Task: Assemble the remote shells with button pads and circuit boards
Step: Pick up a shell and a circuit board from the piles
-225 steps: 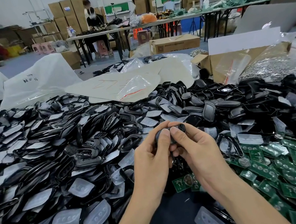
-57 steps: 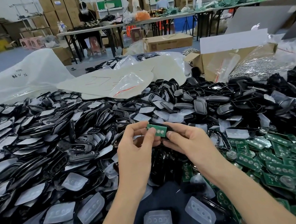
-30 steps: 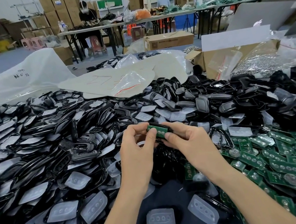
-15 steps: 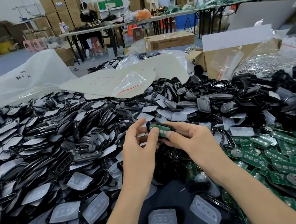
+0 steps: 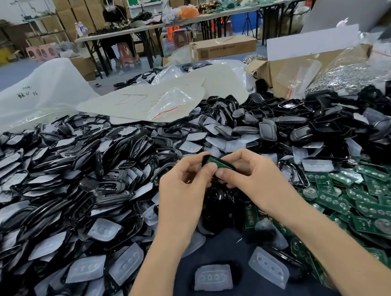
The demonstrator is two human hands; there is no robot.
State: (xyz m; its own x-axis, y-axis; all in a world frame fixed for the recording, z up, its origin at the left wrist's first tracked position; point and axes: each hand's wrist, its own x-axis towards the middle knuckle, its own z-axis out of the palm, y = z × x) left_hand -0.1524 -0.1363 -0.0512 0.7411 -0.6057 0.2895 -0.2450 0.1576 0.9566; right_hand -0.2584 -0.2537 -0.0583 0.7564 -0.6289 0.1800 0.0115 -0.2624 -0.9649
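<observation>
Circuit board [image 5: 213, 163] now apparently inside shell [image 5: 228, 167], bag [image 5: 41, 100] writing illegible

Stacked cardboard boxes [image 5: 65, 12]; long folding tables [image 5: 119, 32]; grey floor [image 5: 11, 74]

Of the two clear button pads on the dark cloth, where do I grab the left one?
Probably pinch the left button pad across its near and far long edges, coming from above: it lies flat and thin, with nothing crowding either edge.
</observation>
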